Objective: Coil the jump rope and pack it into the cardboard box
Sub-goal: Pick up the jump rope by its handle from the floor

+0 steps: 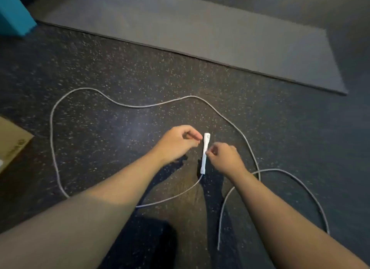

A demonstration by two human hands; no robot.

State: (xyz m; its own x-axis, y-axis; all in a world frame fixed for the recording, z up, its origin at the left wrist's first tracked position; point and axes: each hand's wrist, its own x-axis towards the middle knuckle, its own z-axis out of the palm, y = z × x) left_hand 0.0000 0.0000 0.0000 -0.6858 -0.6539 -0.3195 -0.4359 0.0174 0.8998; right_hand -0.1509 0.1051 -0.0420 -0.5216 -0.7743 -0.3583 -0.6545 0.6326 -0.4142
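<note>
1. The white handle point(205, 153) of the jump rope point(128, 105) was pinched by the right hand point(225, 158) at its middle.
2. The left hand point(176, 141) was curled just left of the handle, gripping nothing visible.
3. The cardboard box point(12, 142) was seen far left of both hands; its print was unreadable.

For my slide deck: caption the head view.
Right hand pinches the white handle of an uncoiled jump rope; left hand beside it.
</note>
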